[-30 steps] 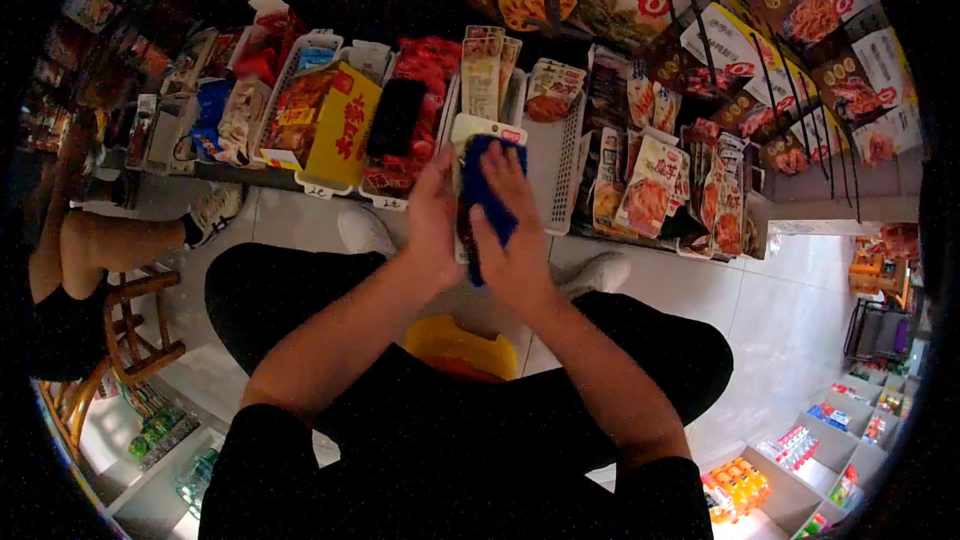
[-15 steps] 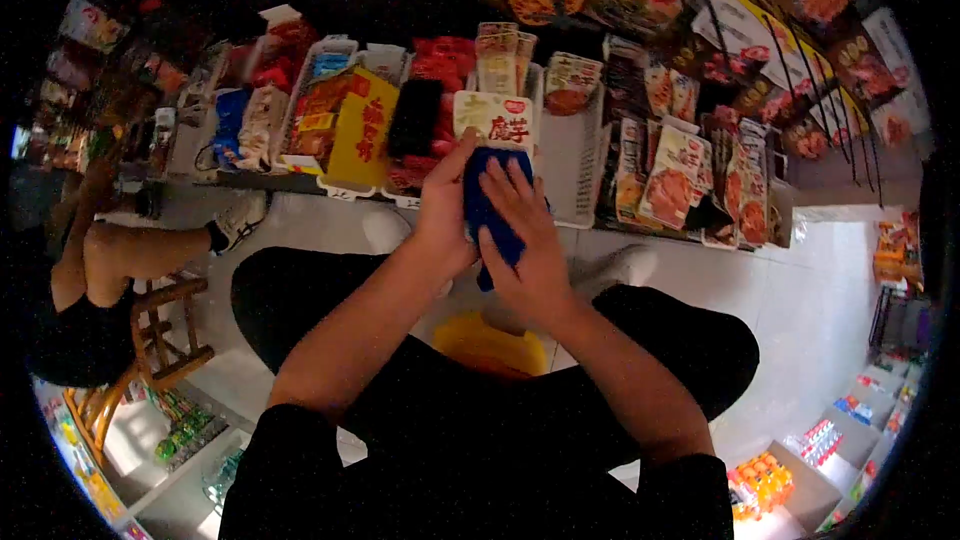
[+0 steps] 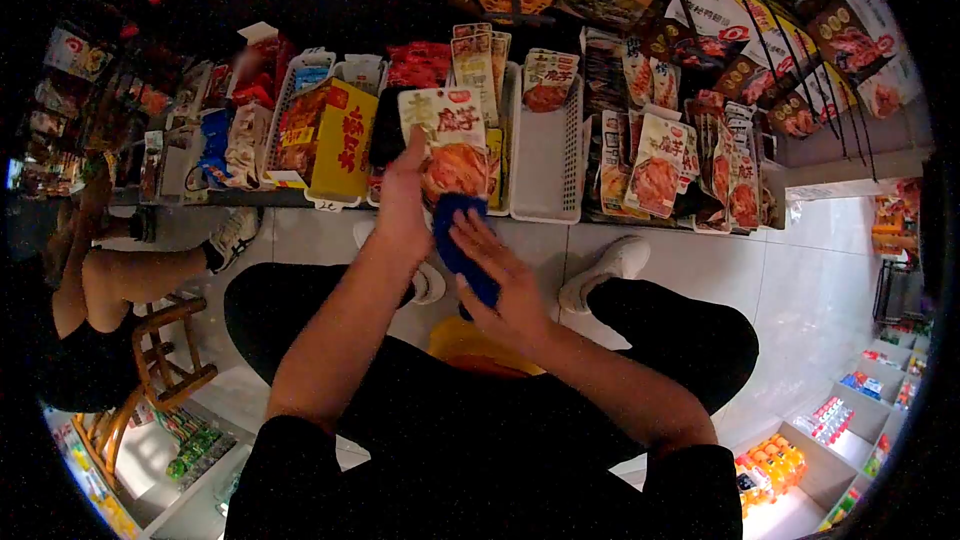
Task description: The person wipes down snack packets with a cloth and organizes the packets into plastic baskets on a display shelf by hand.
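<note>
My left hand [image 3: 402, 210] grips a snack packet [image 3: 455, 165] by its left edge, thumb along its front. The packet is cream at the top with red lettering and a picture of reddish food below. Against its lower end lies a dark blue cloth [image 3: 465, 258], held under the fingers of my right hand [image 3: 508, 285], which is slightly blurred. Just beyond the packet stands a white basket [image 3: 548, 175] with one similar packet [image 3: 549, 80] at its far end.
Baskets of snack packets line the shelf, with a yellow box [image 3: 345, 140] to the left and upright packets [image 3: 657, 165] to the right. A yellow bucket [image 3: 480, 348] sits between my legs. At left, another person's leg [image 3: 150, 275] is beside a wooden stool [image 3: 170, 355].
The packet has shifted left and nearer in view with my left hand. The cloth and my right hand have slid down to its lower end, uncovering the food picture.
</note>
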